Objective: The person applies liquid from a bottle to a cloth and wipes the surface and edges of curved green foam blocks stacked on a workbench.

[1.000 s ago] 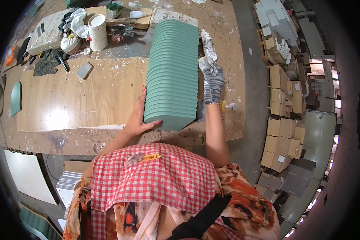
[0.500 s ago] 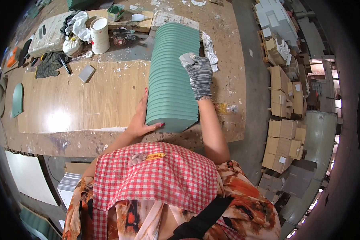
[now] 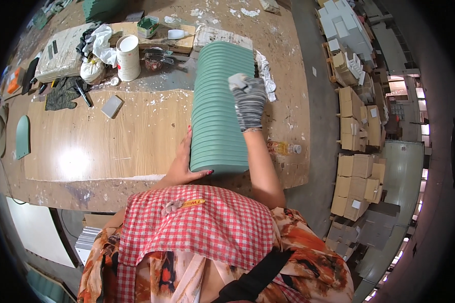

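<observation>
A long row of thin green round-topped boards (image 3: 218,116), packed face to face, stretches away from me on the workbench. My bare left hand (image 3: 181,164) lies against its near left corner. Its fingers are stretched along the side and the thumb rests at the near end face. On the right side of the row, my right hand (image 3: 248,103) wears a grey striped knit glove. Its fingers are curled round a small pale block (image 3: 237,81), mostly covered by the glove, against the boards' curved edges.
A single green board (image 3: 23,136) and a grey sanding block (image 3: 111,106) lie to the left. Behind are a spare dark glove (image 3: 65,94), a marker, a white tub (image 3: 128,58) and rags. A clear bottle (image 3: 284,148) lies right; cardboard boxes (image 3: 355,177) stand beyond the bench.
The whole view has shifted, so the bench sits slightly lower in the picture. My gloved right hand has moved a little farther along the row and turned slightly. My left hand stays on the near corner.
</observation>
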Action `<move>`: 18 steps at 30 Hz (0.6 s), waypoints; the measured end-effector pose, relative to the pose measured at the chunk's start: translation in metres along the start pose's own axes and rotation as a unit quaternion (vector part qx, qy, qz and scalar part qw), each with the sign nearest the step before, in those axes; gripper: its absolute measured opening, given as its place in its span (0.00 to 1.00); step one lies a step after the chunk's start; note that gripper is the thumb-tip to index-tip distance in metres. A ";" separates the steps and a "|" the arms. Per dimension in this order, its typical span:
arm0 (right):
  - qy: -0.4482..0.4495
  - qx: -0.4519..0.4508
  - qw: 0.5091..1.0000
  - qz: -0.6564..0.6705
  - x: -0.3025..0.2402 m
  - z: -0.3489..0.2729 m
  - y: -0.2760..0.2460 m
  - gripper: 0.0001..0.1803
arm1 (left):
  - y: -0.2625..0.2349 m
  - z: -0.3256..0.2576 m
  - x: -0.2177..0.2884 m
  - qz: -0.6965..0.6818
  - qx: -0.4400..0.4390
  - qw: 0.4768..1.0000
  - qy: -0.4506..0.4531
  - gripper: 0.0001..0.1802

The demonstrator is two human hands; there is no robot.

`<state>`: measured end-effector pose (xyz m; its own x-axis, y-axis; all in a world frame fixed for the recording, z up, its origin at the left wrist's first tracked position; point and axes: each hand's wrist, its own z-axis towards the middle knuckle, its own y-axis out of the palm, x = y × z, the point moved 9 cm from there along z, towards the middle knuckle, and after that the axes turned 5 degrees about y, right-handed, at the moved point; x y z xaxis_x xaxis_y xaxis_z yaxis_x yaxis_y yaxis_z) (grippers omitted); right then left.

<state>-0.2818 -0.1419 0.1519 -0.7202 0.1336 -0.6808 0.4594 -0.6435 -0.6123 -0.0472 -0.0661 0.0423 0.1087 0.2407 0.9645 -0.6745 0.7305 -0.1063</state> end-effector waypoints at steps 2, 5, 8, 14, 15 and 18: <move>0.162 0.031 0.973 0.162 0.036 0.004 -0.010 0.17 | -0.001 -0.001 -0.002 0.011 -0.002 1.000 -0.003 0.70; 0.166 0.042 0.983 0.067 0.008 0.007 -0.030 0.17 | -0.005 0.000 0.004 -0.008 0.002 1.000 -0.019 0.69; 0.203 0.043 0.976 0.071 0.026 0.008 -0.032 0.17 | -0.004 0.003 0.002 0.004 -0.005 1.000 -0.027 0.69; 0.160 -0.001 0.976 0.146 0.025 0.010 0.001 0.17 | -0.002 0.002 0.002 0.022 -0.012 0.999 -0.025 0.69; 0.116 -0.034 0.992 0.035 0.017 0.016 0.009 0.16 | -0.002 0.001 0.002 0.023 -0.011 0.999 -0.027 0.69; 0.087 -0.026 0.996 0.013 0.009 0.014 0.022 0.16 | -0.002 -0.001 0.001 0.012 -0.015 0.999 -0.038 0.69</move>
<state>-0.2855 -0.1655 0.1383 -0.6088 0.2486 -0.7534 0.5067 -0.6089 -0.6103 -0.0452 -0.0671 0.0430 0.0356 0.2104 0.9770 -0.6534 0.7446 -0.1366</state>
